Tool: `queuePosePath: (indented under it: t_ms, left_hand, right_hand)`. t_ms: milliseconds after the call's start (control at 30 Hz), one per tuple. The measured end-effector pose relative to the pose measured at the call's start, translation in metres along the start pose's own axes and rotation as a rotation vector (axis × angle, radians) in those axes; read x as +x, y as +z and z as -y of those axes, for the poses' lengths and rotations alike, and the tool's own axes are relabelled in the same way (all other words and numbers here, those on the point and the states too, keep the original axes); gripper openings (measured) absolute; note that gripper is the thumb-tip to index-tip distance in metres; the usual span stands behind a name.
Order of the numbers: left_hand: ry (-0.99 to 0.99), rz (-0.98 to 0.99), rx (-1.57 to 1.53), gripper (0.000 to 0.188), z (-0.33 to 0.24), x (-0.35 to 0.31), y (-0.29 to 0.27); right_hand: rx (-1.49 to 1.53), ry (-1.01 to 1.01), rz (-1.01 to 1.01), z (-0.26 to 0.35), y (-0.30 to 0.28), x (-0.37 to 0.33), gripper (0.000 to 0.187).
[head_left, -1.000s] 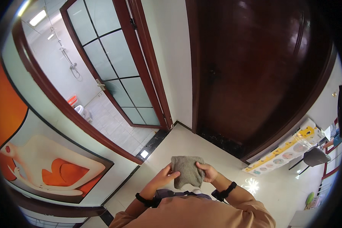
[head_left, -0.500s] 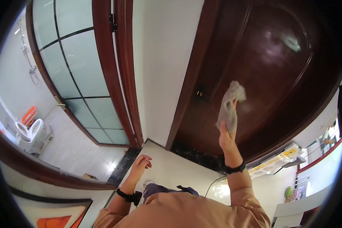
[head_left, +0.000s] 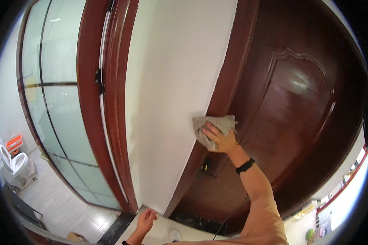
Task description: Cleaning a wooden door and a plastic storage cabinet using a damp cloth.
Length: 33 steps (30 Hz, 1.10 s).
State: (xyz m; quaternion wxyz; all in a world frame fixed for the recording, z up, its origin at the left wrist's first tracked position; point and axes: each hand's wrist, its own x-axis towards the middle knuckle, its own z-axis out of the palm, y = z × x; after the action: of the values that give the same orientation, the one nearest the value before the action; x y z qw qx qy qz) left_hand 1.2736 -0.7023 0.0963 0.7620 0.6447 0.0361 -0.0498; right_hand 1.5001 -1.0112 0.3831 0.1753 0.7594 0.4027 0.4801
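Observation:
A grey-beige cloth (head_left: 201, 125) lies spread under my right hand (head_left: 221, 139), which presses it against the dark red-brown door frame (head_left: 224, 90). The cloth's left edge reaches over the white wall, and its right edge hangs toward the wooden door (head_left: 270, 159). Just below the cloth sits the door's small handle or lock (head_left: 206, 165). Down near the foot of the white wall, my left hand (head_left: 146, 220) hangs with loosely bent fingers and nothing in it.
To the left stands a frosted glass door (head_left: 63, 118) with a red-brown frame. Past it are a white toilet (head_left: 18, 165) and an orange and white basin (head_left: 14, 142). A white wall (head_left: 171, 81) divides the two doorways. A dark threshold (head_left: 198, 222) runs beneath the wooden door.
My right hand has moved left with the cloth, from in front of the door onto its frame, where the cloth is now spread flat. The view has shifted upward, and my left hand sits lower in it.

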Motion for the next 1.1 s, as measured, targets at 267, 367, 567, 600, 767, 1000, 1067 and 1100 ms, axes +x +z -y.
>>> queuePosePath:
  t_ms: [267,367,567,600,767,1000,1067,1100]
  left_hand:
    - [1.005,-0.191,0.703,0.041,-0.146,0.123,0.109]
    - [1.180,-0.247,0.807,0.048,-0.172,0.150,0.152]
    - [1.511,-0.518,0.771,0.054,-0.183,0.216,0.201]
    - [1.523,-0.515,0.757,0.054,-0.182,0.223,0.205]
    - [1.406,-0.334,0.879,0.042,-0.180,0.215,0.189]
    - [1.390,-0.162,0.917,0.053,-0.172,0.227,0.185]
    - [1.390,-0.138,0.951,0.052,-0.177,0.219,0.179]
    - [1.398,-0.098,0.957,0.052,-0.178,0.215,0.177]
  right_hand:
    - [0.128,-0.202,-0.210,-0.135,-0.068,0.115,0.070]
    - [0.104,-0.216,-0.205,-0.177,-0.108,0.164,0.069]
    - [0.068,-0.139,-0.316,-0.255,-0.154,0.250,0.061]
    - [0.093,-0.117,-0.355,-0.267,-0.162,0.263,0.058]
    - [-0.009,0.104,-0.403,-0.309,-0.194,0.324,0.058]
    - [-0.401,0.358,-0.459,-0.398,-0.237,0.404,0.069]
    - [-0.693,0.412,-0.334,-0.410,-0.258,0.409,0.073]
    - [-0.830,0.372,-0.181,-0.424,-0.270,0.411,0.062]
